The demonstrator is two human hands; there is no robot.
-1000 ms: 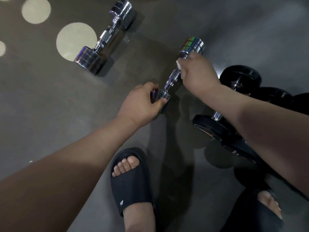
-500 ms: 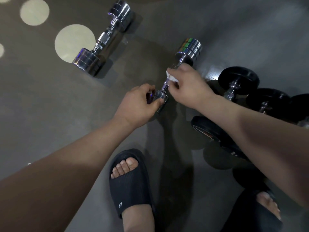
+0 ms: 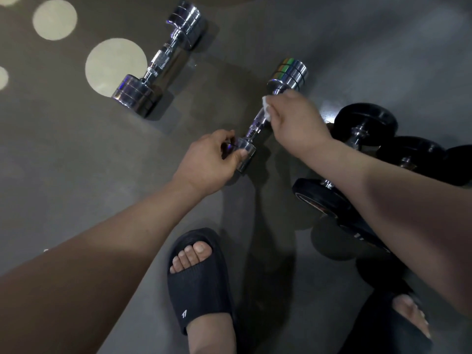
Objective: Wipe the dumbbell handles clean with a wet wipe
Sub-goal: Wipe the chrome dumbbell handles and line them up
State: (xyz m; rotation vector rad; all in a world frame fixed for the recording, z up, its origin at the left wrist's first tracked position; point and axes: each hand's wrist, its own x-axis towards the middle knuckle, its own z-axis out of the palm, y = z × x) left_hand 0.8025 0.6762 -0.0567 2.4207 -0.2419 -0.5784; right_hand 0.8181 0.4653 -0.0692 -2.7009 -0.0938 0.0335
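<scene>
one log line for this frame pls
left hand: grips chrome dumbbell near end | right hand: holds wet wipe on handle | step: handle wipe

Chrome dumbbell (image 3: 256,124), seemingly white wipe (image 3: 266,106)

Shiny chrome metal dumbbell (image 3: 288,75) w/ mirror-gloss heads; handle (image 3: 255,125) knurled, rough. White wet wipe (image 3: 266,107): soft, cloth-like. Second chrome dumbbell (image 3: 158,65) same gloss. Black round-headed dumbbells (image 3: 365,118) matt, rubbery-looking. Grey floor (image 3: 63,149) smooth, dull sheen. Black slide sandal (image 3: 199,284) ribbed, matt.

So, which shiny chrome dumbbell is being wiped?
The nearer chrome dumbbell, right of centre: the left hand grips its near head and the right hand holds a white wet wipe on its handle. The other chrome dumbbell lies untouched.
</scene>
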